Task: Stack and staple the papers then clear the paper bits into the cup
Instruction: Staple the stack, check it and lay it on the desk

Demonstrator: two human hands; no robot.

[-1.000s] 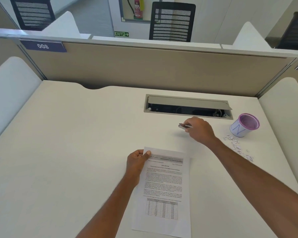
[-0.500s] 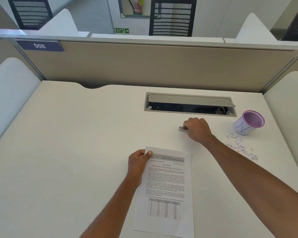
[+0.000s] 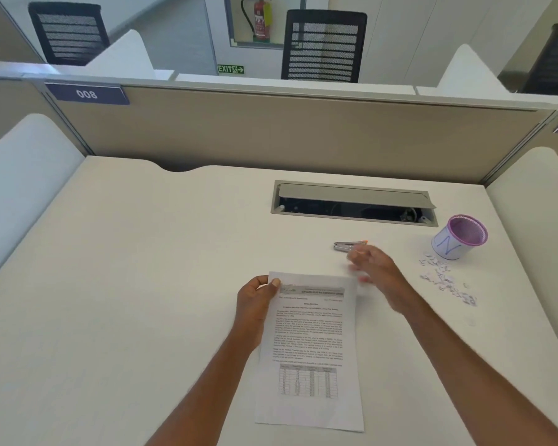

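Note:
A printed stack of papers (image 3: 310, 346) lies on the white desk in front of me. My left hand (image 3: 256, 300) pinches its top left corner, thumb on top. A small silver stapler (image 3: 348, 245) with an orange tip rests on the desk beyond the papers. My right hand (image 3: 372, 267), blurred by motion, is just near of the stapler with fingers apart and nothing in it. A purple-rimmed cup (image 3: 459, 237) marked with a blue N stands at the right. White paper bits (image 3: 445, 280) are scattered on the desk in front of the cup.
A grey cable hatch (image 3: 351, 193) with its lid raised is set into the desk (image 3: 126, 284) behind the stapler. Beige partitions (image 3: 271, 133) wall the far side, and white side panels flank the desk left and right.
My right hand has let go of the stapler, which now lies on the desk, and has drawn back toward the papers. My left hand still holds the paper corner.

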